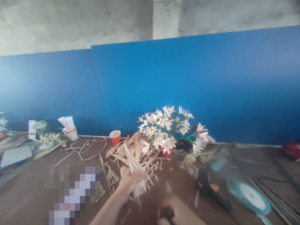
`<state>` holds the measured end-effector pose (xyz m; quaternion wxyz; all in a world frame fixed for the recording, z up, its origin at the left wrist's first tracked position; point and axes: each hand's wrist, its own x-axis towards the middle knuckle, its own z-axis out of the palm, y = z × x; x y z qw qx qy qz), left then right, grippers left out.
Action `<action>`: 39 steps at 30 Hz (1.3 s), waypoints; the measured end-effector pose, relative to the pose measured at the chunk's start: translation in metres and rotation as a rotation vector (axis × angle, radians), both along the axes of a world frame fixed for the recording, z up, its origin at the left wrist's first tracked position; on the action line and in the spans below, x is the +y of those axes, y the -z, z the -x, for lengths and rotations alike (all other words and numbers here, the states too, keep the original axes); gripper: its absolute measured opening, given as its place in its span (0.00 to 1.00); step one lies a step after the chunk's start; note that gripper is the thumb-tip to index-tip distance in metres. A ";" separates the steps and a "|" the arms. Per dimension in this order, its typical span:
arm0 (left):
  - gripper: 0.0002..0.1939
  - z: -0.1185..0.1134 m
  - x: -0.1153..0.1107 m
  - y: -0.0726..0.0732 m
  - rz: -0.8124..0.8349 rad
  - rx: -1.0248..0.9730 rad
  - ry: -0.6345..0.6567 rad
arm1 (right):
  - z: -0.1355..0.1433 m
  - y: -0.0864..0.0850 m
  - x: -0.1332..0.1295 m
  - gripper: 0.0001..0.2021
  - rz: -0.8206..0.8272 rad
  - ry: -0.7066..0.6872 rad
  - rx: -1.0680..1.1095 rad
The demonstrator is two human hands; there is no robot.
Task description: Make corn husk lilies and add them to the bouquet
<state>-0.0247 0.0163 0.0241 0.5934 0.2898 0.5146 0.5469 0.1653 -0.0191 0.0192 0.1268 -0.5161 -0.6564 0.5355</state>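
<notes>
My left hand [133,182] is closed around a pale dried corn husk [132,161], with its pointed end up and its wide end below the fingers. At the bottom edge, my right hand [174,211] is curled around a dark, thin-handled tool [167,217]; blur and the frame's edge hide what kind it is. Just behind the left hand lies a heap of dried husks [124,150] and cut strips. White husk flowers [161,125] on green stems stand in a red paper cup [166,152] behind the heap.
A black glue gun [211,190] and a roll of light-blue ribbon [252,197] lie on the right. Another red cup [115,137], a looped white cable [91,150] and stacked white cups [70,131] are at the back left. A blue panel [187,81] stands behind the brown table.
</notes>
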 end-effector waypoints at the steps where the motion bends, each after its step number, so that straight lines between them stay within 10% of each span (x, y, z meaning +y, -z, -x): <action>1: 0.19 0.000 0.000 -0.001 0.008 -0.002 -0.003 | 0.000 -0.003 -0.001 0.09 0.006 0.004 -0.004; 39: 0.18 0.004 0.005 0.018 -0.088 -0.011 -0.087 | 0.011 -0.013 -0.001 0.01 -0.006 0.017 0.102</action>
